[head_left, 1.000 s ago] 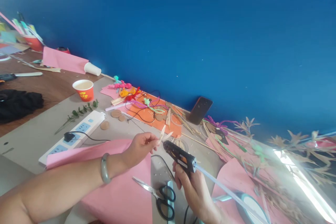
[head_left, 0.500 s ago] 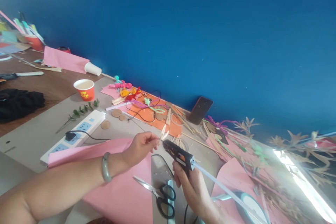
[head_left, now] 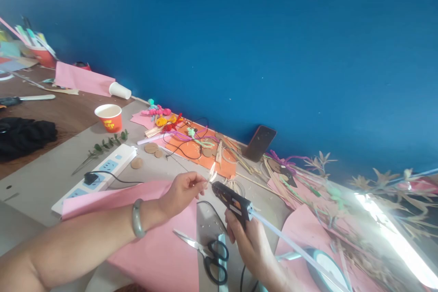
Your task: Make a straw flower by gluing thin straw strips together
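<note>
Short of the surface's far edge, the pale strips pinched in the left hand's grip had drawn closer together, their base just beside the glue gun filling the right hand's grip.

Bright scene; white glare strip lower right; side edges blurred.
</note>
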Motion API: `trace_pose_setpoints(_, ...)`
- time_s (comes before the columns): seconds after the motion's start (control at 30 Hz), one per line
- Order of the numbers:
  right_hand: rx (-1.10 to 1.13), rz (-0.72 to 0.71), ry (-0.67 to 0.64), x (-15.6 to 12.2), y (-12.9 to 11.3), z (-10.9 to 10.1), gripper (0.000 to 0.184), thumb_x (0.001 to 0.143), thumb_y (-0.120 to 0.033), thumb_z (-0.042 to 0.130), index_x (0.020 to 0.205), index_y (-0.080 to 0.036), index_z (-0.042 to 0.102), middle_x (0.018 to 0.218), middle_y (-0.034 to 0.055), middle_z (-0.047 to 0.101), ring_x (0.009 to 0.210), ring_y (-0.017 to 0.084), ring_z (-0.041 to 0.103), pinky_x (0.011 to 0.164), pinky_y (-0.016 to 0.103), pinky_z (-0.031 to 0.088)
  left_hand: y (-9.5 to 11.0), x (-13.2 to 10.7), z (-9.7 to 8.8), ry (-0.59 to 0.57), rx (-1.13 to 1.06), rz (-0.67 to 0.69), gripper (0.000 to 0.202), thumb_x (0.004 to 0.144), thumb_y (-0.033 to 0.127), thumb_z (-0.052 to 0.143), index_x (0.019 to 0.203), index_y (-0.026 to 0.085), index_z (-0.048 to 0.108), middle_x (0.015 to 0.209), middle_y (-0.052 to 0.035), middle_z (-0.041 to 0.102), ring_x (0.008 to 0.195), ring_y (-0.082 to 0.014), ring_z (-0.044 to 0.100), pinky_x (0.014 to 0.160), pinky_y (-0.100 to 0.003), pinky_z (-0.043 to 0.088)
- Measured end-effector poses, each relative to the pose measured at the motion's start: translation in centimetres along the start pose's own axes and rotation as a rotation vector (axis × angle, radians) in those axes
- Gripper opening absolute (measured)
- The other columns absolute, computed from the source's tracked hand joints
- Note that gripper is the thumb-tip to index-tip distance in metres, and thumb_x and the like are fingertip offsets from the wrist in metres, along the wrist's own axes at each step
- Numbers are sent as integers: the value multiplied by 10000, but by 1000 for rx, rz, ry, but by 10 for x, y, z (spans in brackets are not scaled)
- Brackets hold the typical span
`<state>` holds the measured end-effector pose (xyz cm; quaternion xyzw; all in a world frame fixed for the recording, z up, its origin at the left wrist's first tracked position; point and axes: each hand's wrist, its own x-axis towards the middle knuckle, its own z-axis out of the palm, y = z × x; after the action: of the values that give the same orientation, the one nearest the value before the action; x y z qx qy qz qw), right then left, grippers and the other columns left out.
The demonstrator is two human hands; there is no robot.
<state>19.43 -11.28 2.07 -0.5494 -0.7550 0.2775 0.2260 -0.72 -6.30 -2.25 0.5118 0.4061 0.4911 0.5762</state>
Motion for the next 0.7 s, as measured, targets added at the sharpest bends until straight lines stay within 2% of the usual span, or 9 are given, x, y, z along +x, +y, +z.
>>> trace_pose_setpoints(0.27, 4, 1, -7, 1, 1, -1, 473, 941, -478, 339, 609, -206, 539, 492, 3, 510, 501, 147, 481, 491, 246, 391, 0, -1, 0, -9, -5, 6, 220, 841, 346, 584, 785, 136, 614, 687, -16, 582, 662, -125, 555, 610, -236, 465)
trace_pose_setpoints(0.5, 9, 51, -12, 0, -4, -2, 499, 934, -459, 370, 507, -218, 460, 475, 5, 505, 498, 150, 483, 497, 250, 374, 0, -1, 0, -7, -1, -1, 214, 837, 346, 588, 811, 137, 629, 700, -16, 586, 655, -122, 556, 600, -232, 467)
trace_pose_setpoints(0.7, 8, 53, -38, 1, -7, -3, 501, 958, -450, 301, 544, -208, 446, 506, -4, 491, 501, 131, 457, 496, 240, 360, 1, -1, 1, -10, 3, 8, 213, 840, 350, 584, 790, 145, 615, 695, -13, 582, 665, -126, 564, 607, -233, 469)
